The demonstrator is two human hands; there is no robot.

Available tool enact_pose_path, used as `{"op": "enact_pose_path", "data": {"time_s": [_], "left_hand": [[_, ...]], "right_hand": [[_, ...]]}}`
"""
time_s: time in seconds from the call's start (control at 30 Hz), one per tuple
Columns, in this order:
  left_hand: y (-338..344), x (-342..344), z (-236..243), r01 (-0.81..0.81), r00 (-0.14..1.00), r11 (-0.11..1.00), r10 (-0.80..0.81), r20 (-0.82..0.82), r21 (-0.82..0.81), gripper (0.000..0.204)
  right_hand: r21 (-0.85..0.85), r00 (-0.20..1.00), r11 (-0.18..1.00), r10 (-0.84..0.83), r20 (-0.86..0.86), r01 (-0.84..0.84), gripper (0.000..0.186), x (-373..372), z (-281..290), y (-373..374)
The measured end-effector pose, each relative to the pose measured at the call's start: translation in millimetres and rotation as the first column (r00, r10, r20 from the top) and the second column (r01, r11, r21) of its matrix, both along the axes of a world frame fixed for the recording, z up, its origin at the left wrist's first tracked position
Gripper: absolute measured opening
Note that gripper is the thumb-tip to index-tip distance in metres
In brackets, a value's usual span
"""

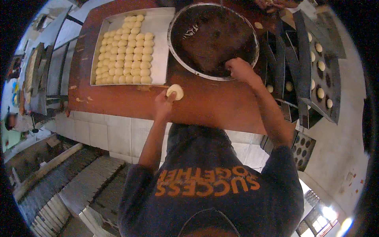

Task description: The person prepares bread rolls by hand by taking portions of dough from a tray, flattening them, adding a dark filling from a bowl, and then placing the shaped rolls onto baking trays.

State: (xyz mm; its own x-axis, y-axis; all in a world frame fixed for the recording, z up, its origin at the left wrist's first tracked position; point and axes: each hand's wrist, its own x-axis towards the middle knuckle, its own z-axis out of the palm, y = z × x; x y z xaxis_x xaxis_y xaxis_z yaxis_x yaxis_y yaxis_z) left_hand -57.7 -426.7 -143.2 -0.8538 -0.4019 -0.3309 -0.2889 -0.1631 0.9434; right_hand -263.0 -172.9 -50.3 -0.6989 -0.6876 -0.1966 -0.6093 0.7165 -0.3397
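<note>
My left hand (163, 102) holds a flattened round piece of pale dough (175, 92) just above the reddish-brown table (118, 100), near the front edge of a white tray (162, 47). The tray carries several rows of small dough balls (126, 51). My right hand (239, 69) reaches to the near rim of a large dark metal bowl (213, 39). Its fingers curl at the rim, and what they hold, if anything, is hidden.
Dark baking moulds (319, 63) with round cups stand at the right, some cups filled with dough pieces. Another person's hands (272, 4) show at the top edge. White tiles (102, 134) face the counter front. Stacked trays (51, 75) lie at the left.
</note>
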Motion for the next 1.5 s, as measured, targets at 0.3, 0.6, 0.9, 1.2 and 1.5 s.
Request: {"op": "enact_pose_path", "data": {"time_s": [0.3, 0.6, 0.9, 1.2, 1.5], "left_hand": [[-6, -30, 74, 0.097, 0.995, 0.886, -0.085, -0.047, 0.454, 0.028], [7, -78, 84, 0.113, 0.994, 0.561, -0.056, -0.099, 0.820, 0.029], [-57, -98, 76, -0.103, 0.897, 0.367, 0.436, -0.073, 0.924, 0.026], [21, -38, 117, 0.225, 0.945, 0.441, 0.120, -0.306, 0.869, 0.032], [185, -20, 144, 0.402, 0.906, 0.600, -0.154, -0.394, 0.691, 0.044]], "right_hand": [[-0.234, 0.973, 0.958, -0.116, 0.201, 0.162, 0.013, 44, 34, -27], [-0.624, 0.879, 0.731, -0.454, -0.144, 0.276, 0.025, 111, 22, -91], [-0.250, 0.816, 0.922, -0.380, -0.436, 0.296, 0.032, 94, 15, -101], [-0.612, 0.760, 0.471, -0.238, 0.605, 0.635, 0.018, 100, 32, -71], [-0.838, 0.867, 0.492, -0.495, -0.049, 0.234, 0.018, 152, 53, 45]]}}
